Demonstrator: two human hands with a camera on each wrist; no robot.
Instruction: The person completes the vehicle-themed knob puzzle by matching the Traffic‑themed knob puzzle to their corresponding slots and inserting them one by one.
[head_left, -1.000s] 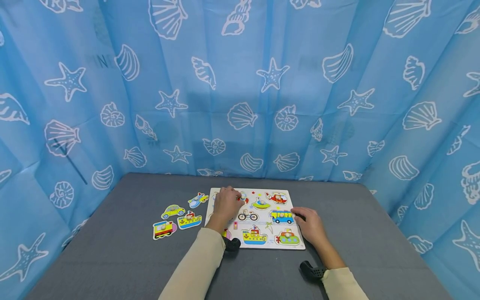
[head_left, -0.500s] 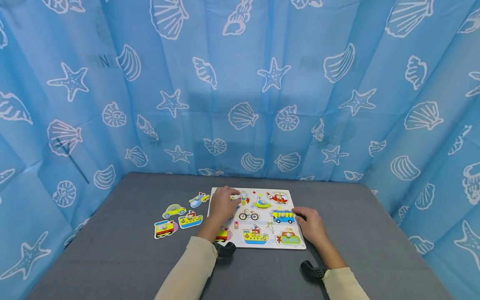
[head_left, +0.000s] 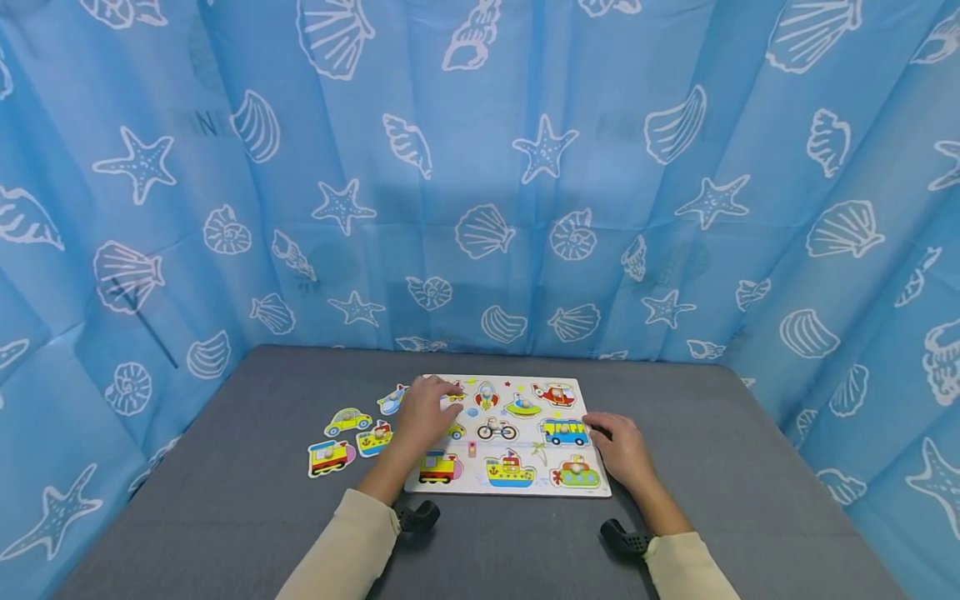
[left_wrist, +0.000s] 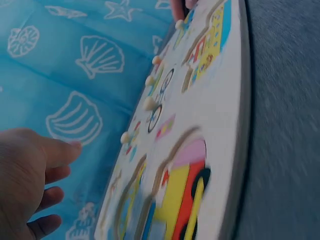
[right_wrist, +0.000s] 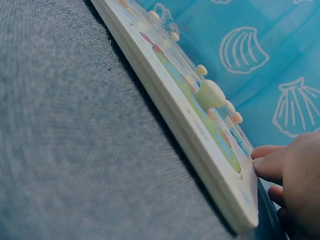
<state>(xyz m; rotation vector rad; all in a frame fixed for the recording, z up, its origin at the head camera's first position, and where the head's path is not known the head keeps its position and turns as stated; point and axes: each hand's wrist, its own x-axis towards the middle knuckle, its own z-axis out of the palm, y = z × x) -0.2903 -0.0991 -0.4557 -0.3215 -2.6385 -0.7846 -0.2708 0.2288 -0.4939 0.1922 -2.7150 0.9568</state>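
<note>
A white wooden peg puzzle board [head_left: 540, 487] lies on the table, with pictures of vehicles on it. My left hand [head_left: 422, 414] is over its left edge, thumb and fingers apart and holding nothing. In the left wrist view the left hand [left_wrist: 25, 175] hangs away from the knobs and the train picture [left_wrist: 180, 195]. My right hand [head_left: 624, 450] holds the board's right edge; in the right wrist view its fingertips [right_wrist: 267, 162] are at the rim near a corner. The bus [head_left: 564, 432], bicycle [head_left: 497, 429] and helicopter [head_left: 554, 395] have knobs.
Loose pieces lie left of the board: a yellow car [head_left: 347, 422], a train [head_left: 330, 457], a boat [head_left: 372, 440] and a plane [head_left: 390, 402], the last two partly behind the left hand. A blue seashell curtain [head_left: 480, 167] hangs behind the grey table [head_left: 225, 500].
My left hand has moved left and back from the rocket area, uncovering the rocket and the train picture. It now partly covers the loose boat and plane. The right hand stays put.
</note>
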